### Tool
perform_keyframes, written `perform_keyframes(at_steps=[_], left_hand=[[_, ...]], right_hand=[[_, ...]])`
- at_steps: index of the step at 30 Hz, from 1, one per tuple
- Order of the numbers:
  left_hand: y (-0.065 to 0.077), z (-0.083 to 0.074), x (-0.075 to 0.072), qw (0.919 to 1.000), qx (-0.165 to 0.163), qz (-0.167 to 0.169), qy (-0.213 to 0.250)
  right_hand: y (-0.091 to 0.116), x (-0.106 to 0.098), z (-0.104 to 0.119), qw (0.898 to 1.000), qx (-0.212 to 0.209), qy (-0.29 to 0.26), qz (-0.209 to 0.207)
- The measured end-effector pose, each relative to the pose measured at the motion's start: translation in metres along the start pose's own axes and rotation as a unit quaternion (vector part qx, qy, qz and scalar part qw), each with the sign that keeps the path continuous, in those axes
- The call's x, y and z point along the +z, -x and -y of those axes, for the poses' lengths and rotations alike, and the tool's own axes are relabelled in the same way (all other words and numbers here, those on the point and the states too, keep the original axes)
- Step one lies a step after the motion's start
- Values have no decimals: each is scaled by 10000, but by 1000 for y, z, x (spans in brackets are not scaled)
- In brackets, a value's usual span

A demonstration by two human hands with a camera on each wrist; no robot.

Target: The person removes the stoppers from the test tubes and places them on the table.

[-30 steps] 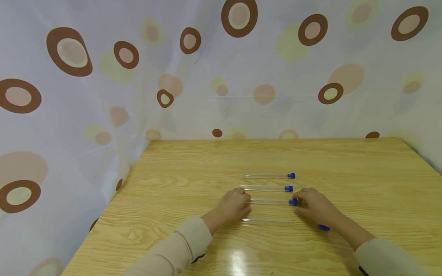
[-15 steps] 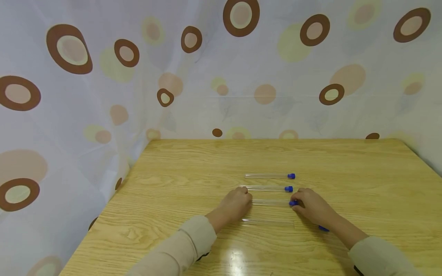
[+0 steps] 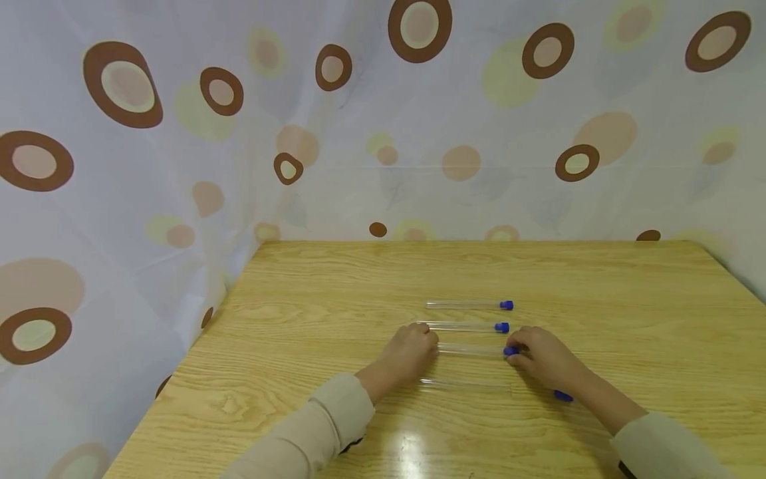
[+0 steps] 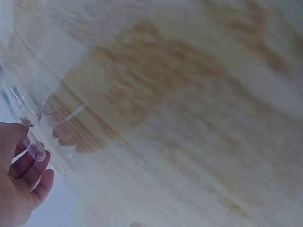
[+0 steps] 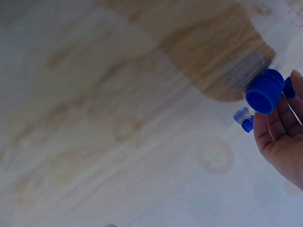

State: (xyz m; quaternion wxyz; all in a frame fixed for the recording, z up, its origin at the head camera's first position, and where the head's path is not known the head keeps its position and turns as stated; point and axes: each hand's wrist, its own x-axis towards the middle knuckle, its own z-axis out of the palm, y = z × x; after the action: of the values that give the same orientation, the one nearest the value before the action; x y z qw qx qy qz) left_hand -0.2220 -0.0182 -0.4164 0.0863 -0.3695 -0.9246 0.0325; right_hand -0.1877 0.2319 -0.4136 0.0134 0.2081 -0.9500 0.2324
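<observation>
My left hand (image 3: 408, 352) holds the rounded end of a clear test tube (image 3: 469, 349) lying across the table. In the left wrist view the tube's tip (image 4: 39, 153) shows between thumb and fingers. At the other end my right hand (image 3: 546, 356) pinches the blue cap (image 3: 510, 351); how deep the cap sits in the tube cannot be made out. Nearer the front lies a test tube without a cap (image 3: 467, 384), its left end close to my left hand. A loose blue cap (image 3: 563, 396) rests beside my right wrist, and shows large in the right wrist view.
Beyond my hands, two test tubes with blue caps lie parallel, a farther one (image 3: 461, 305) and a nearer one (image 3: 455, 326). They rest on a wood-grain table (image 3: 287, 399). A patterned curtain (image 3: 347, 193) hangs behind the table and along its sides.
My right fingers have closed onto the blue cap, after standing slightly apart around it a second ago. The left hand has shifted a little to the right along the tube.
</observation>
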Motion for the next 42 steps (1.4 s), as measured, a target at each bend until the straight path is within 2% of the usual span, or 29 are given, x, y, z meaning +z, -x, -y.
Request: perform_keyframes(at_steps=[6, 12, 18, 24, 29, 35, 42], left_hand=[[4, 2, -2, 9989, 225, -411, -13], [7, 5, -4, 9976, 237, -518, 393], [11, 5, -3, 9936, 400, -862, 608], [15, 5, -2, 9913, 509, -1111, 482], [16, 4, -3, 9923, 501, -1056, 406], [16, 2, -7, 9939, 446, -798, 617], [16, -1, -9, 9936, 428, -645, 816]], right_hand=[[4, -4, 4, 9997, -50, -207, -100], [8, -6, 8, 9989, -187, -162, -402], [11, -8, 9, 9970, -304, -88, -711], [14, -8, 12, 9945, -452, 73, -947], [17, -7, 16, 9922, -597, 69, -1094], [19, -8, 17, 9910, -664, 28, -1162], [22, -9, 18, 9920, -590, -104, -1114]])
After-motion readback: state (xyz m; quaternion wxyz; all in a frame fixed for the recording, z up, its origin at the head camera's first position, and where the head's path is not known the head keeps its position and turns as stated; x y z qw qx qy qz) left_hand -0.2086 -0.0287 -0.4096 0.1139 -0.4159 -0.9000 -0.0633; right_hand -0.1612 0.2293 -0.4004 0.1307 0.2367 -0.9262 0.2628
